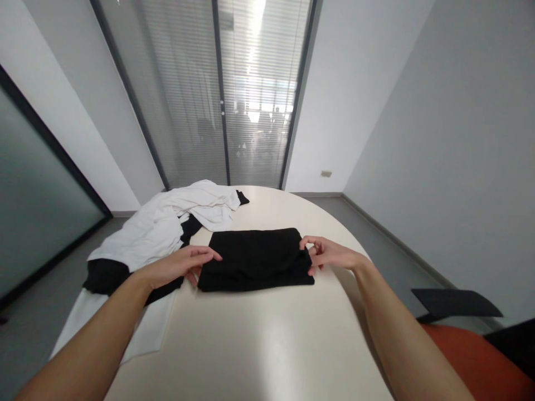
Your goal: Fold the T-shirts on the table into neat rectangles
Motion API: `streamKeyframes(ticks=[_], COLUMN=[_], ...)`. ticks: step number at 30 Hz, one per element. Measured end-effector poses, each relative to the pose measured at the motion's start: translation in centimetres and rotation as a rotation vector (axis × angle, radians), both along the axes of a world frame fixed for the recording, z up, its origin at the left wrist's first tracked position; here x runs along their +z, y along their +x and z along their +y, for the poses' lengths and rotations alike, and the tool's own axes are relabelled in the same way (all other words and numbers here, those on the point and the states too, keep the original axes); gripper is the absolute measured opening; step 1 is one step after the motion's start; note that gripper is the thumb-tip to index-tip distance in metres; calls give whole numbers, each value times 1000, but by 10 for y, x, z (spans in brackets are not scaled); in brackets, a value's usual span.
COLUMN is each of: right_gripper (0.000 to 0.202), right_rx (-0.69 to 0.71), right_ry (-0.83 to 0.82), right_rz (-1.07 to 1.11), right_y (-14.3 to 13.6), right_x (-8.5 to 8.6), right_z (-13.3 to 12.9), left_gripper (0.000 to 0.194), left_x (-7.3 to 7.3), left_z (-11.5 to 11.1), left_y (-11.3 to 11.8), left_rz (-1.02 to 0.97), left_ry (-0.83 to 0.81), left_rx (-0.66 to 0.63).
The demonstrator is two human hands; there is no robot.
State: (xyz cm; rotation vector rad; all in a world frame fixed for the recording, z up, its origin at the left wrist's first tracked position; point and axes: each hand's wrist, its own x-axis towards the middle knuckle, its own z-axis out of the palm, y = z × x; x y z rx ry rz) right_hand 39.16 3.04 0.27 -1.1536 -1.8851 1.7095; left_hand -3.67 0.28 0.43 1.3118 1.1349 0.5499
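Observation:
A black garment (254,253), folded into a flat rectangle, lies on the table in front of me. Its near edge shows more than one layer, slightly rumpled. At its left end is my left hand (188,263), with a finger over the top and other fingers curled at the side edge, closed on the cloth. On the opposite end, my right hand (324,253) pinches the right edge, where the upper layer is a little raised. What kind of garment it is cannot be made out.
Loose white clothing with black trim (167,220) is heaped on the left of the rounded pale table (259,345), reaching its edge. An orange chair seat (472,356) with a black armrest (457,302) stands at the right. Glass panels with blinds (259,100) rise behind.

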Motion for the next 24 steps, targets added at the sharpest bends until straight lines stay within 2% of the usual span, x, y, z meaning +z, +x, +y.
streamKeyframes(ticks=[2, 4, 8, 11, 14, 18, 21, 24], right_gripper=[65, 85, 99, 95, 82, 63, 52, 48], right_rx=[41, 38, -87, -180, -198, -318, -380, -380], right_ry=[-26, -14, 32, 71, 130, 340, 499, 507], right_rz=[23, 70, 112, 110, 106, 40, -43, -40], right_y=[0, 2, 6, 5, 0, -8, -13, -16], right_x=[-1, -2, -4, -7, -15, -32, -42, -48], right_z=[0, 2, 5, 8, 15, 29, 39, 46], left_gripper=[57, 63, 67, 72, 76, 71, 69, 63], left_x=[-3, -6, -11, -12, -13, -23, -33, -41], left_z=[2, 5, 12, 12, 12, 22, 33, 41], left_y=[1, 3, 10, 13, 12, 4, -2, -4], left_rz=[16, -26, -41, -7, -24, 1, 176, 282], left_ry=[-37, -16, 66, 94, 120, 103, 298, 490], left_rx=[-1, 96, 267, 294, 262, 293, 334, 283])
